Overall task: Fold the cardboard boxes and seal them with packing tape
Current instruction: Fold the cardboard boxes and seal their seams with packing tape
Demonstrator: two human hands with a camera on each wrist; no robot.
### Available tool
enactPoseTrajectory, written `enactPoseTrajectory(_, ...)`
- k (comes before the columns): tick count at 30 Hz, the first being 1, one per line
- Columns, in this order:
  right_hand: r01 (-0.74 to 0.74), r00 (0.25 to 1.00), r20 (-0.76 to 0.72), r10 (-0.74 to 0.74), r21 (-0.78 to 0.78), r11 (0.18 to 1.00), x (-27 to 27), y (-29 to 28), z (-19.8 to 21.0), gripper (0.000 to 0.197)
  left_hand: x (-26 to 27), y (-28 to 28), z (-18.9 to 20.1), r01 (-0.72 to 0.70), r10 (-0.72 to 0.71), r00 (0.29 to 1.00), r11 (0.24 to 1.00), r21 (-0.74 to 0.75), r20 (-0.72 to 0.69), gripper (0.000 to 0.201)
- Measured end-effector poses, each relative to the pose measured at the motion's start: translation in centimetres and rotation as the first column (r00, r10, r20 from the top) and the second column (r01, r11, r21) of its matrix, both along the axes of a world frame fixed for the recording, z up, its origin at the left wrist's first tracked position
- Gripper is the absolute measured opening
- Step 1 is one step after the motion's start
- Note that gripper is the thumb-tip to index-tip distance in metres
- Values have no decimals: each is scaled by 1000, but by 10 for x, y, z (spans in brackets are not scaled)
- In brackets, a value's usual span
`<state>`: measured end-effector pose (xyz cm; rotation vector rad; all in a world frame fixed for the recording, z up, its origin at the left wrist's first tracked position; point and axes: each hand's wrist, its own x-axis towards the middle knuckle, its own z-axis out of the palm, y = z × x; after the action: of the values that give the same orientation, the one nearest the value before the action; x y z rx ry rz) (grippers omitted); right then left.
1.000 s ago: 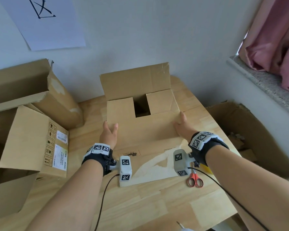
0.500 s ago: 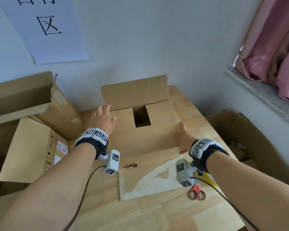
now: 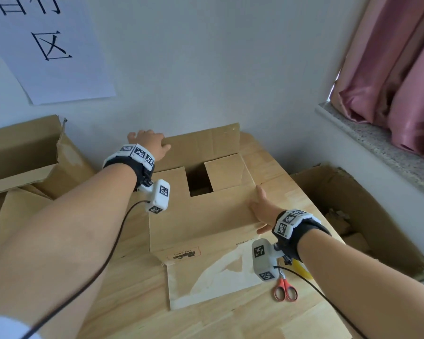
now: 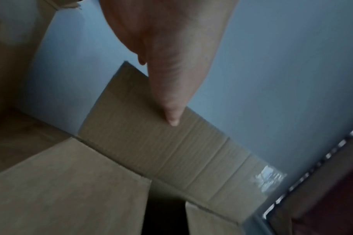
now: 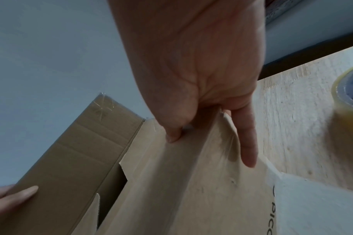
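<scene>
Left hand (image 3: 149,145) grips the brown cardboard box's upright rear flap (image 3: 203,144); right hand (image 3: 261,209) seemingly pinches the near flap (image 3: 201,216), which may spring open if released.

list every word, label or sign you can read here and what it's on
"区": on the paper sheet on the wall; the characters above it are cut off.
"PICC", partly cut off: on the near side of the cardboard box.
Small printed label on the box front: upside down, too small to read.
Square code markers on the wristbands: no text.
</scene>
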<state>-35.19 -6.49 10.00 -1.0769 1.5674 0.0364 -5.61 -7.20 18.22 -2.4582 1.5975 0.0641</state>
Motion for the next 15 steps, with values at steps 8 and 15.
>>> enactPoseTrajectory(8, -114, 992, -56, 109, -108, 988, -1, 1, -6, 61, -43, 58, -72, 1, 32, 951, 994, 108, -308, 92)
enactPoseTrajectory(15, -78, 995, -68, 70, -120, 990, -3, 4, -3, 58, -50, 98, -99, -266, 247, 829, 963, 35, -502, 47)
